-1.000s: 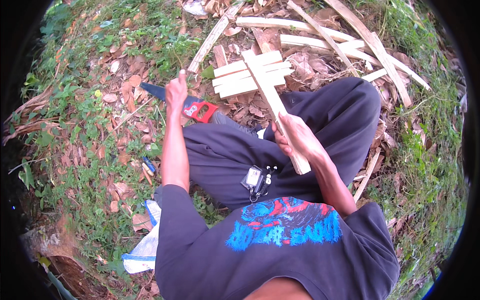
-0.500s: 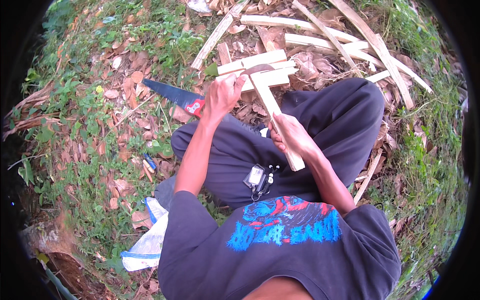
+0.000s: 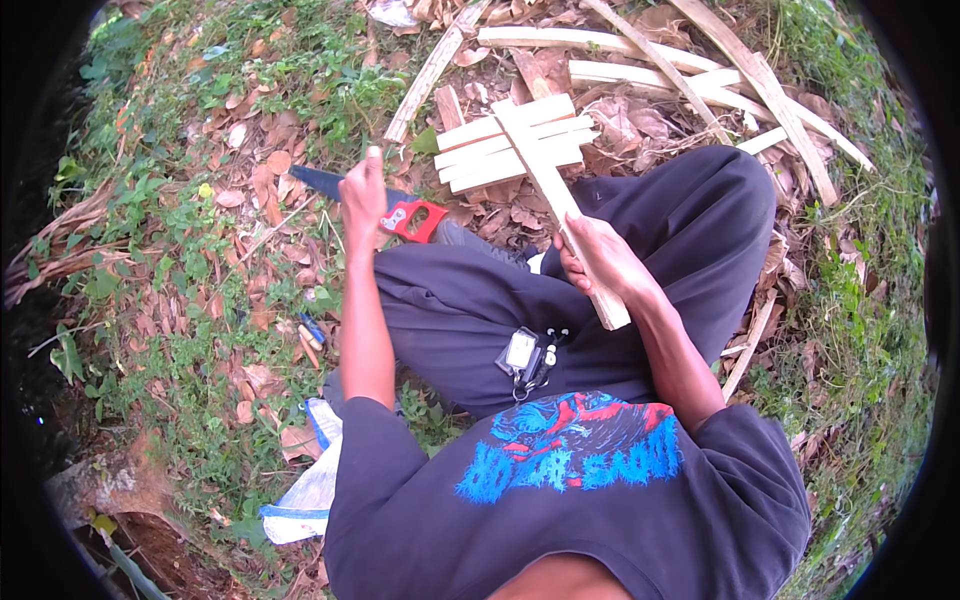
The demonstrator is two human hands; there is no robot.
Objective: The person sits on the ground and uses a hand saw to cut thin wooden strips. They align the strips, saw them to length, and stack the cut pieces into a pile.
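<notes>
My right hand (image 3: 602, 255) is closed round a pale wooden stick (image 3: 545, 180), whose far end lies over a bunch of short pale wood pieces (image 3: 480, 175) on the leaves. The stick's near end juts back over my lap. Out to the left, my left hand (image 3: 362, 198) is a closed fist with the thumb on top, raised over the blade of a handsaw with a red handle (image 3: 428, 222). Whatever the fist grips is hidden; no blade shows from it.
Long split wood strips (image 3: 770, 105) lie crossed at the far right, and another strip (image 3: 437, 72) farther left. A blue tool (image 3: 313, 327) and a white and blue sack (image 3: 300, 505) lie left of me. A tag on a lanyard (image 3: 521, 350) rests on my crossed legs.
My left hand has swung left and back from the wood, and the dark curved blade seen by it at the stick is out of sight. The stick has shifted slightly nearer.
</notes>
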